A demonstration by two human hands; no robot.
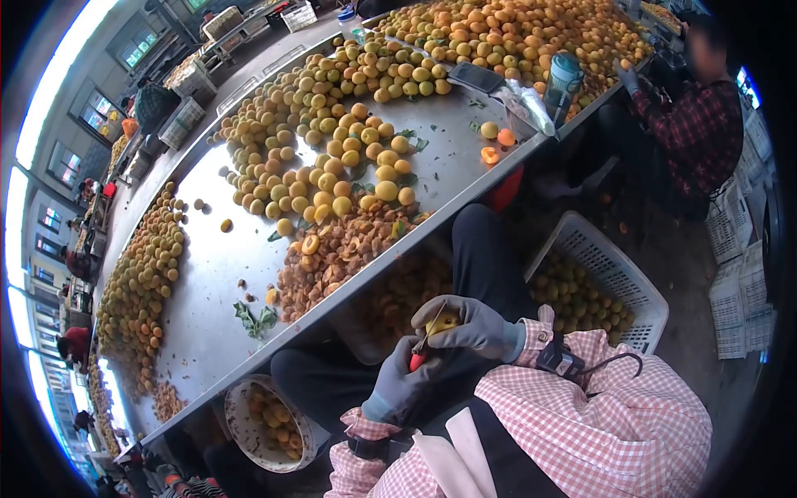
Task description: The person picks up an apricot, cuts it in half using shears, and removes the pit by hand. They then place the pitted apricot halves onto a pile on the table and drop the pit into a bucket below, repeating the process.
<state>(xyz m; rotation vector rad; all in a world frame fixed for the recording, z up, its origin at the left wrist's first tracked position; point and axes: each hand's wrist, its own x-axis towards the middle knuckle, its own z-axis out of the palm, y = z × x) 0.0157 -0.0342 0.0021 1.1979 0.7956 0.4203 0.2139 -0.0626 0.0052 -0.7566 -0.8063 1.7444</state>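
My left hand (400,380), in a grey glove, is closed on a small knife with a red handle (418,359). The thin blade points up against a yellow-green fruit (443,322). My right hand (475,329), also gloved in grey, has its fingers wrapped round that fruit. The two hands are close together above my lap, below the table's edge. On the metal table (207,307) beyond them are a pile of brown pits (340,253) and many yellow-orange fruits (332,178).
A white bucket (238,427) with fruit pieces stands below my left side. At the right is a white crate (647,290) of green fruit. A bottle (563,83) and a phone (476,77) are on the table. A co-worker (693,133) sits at the upper right.
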